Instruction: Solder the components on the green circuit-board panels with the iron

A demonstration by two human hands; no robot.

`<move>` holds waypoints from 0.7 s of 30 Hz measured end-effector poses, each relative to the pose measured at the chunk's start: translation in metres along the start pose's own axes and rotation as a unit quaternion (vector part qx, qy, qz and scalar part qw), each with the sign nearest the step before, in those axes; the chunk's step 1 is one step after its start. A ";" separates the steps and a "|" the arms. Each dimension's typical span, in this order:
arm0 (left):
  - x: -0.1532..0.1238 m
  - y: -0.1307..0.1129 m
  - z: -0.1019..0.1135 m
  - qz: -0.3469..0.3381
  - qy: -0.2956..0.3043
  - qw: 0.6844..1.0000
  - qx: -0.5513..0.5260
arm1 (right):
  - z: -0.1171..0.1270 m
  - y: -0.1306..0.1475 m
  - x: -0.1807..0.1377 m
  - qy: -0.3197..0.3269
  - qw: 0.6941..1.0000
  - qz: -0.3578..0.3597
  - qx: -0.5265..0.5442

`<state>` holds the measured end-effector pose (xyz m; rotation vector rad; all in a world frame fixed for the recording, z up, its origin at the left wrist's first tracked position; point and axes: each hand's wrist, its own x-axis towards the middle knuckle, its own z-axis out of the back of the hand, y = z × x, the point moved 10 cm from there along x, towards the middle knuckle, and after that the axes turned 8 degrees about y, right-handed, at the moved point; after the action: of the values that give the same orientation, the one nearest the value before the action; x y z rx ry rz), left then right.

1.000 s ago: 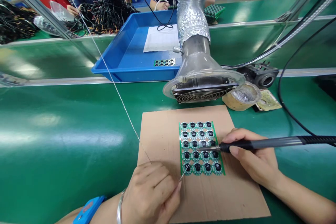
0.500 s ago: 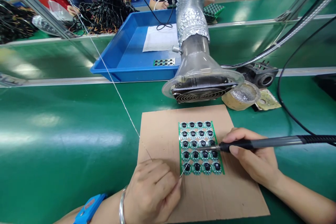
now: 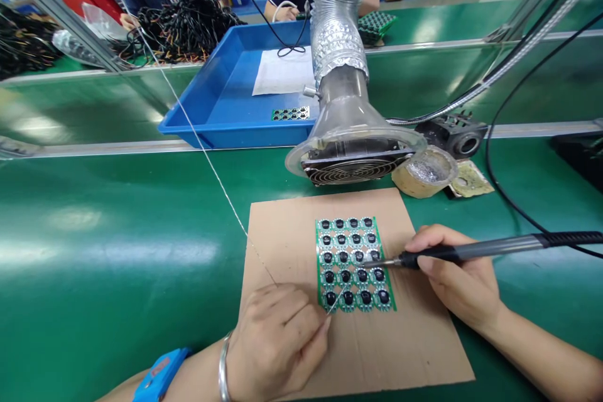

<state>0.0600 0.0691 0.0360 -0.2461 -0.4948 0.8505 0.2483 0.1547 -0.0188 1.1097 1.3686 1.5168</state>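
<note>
1. here's my left hand (image 3: 280,339), low on the cardboard (image 3: 282,232), fingers curled in and thumb and forefinger pinched on a thin wire (image 3: 220,183).
2. one length of that wire slants up and away from my knuckles, in front of the blue tray (image 3: 254,137); a short end pokes out past my thumb.
3. and that short end is over the near rows of the circuit board (image 3: 345,276), which lies flat on the cardboard, just beyond my left fingertips and to their right.
4. over to my right hand (image 3: 459,279): thumb and fingers closed around the soldering iron (image 3: 499,245), gripped like a pen.
5. the iron points left, its tip over the middle of the board, apart from the wire's end; whether it touches the board, i can't tell.
6. so the board sits between my two hands, my right fingers just off its right edge.
7. beyond it hangs the fume hood (image 3: 348,113), with a round pot (image 3: 419,183) beside it on the green table (image 3: 117,301).
</note>
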 end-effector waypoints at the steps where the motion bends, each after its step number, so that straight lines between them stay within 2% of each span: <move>1: 0.000 0.000 0.000 -0.001 0.001 1.000 0.000 | 0.000 0.000 0.000 0.000 1.000 0.000 0.001; 10: 0.002 0.002 -0.005 0.009 0.008 1.000 0.006 | -0.003 0.005 0.002 0.006 1.000 0.005 -0.018; 17: 0.003 0.001 -0.007 0.001 0.013 1.000 0.008 | 0.005 0.003 0.000 -0.031 1.000 -0.005 -0.006; 21: 0.003 0.001 -0.008 -0.001 0.015 1.000 0.010 | 0.005 0.002 0.000 -0.023 1.000 -0.003 0.004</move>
<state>0.0650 0.0716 0.0294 -0.2395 -0.4577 0.8492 0.2530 0.1558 -0.0164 1.1369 1.3474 1.4743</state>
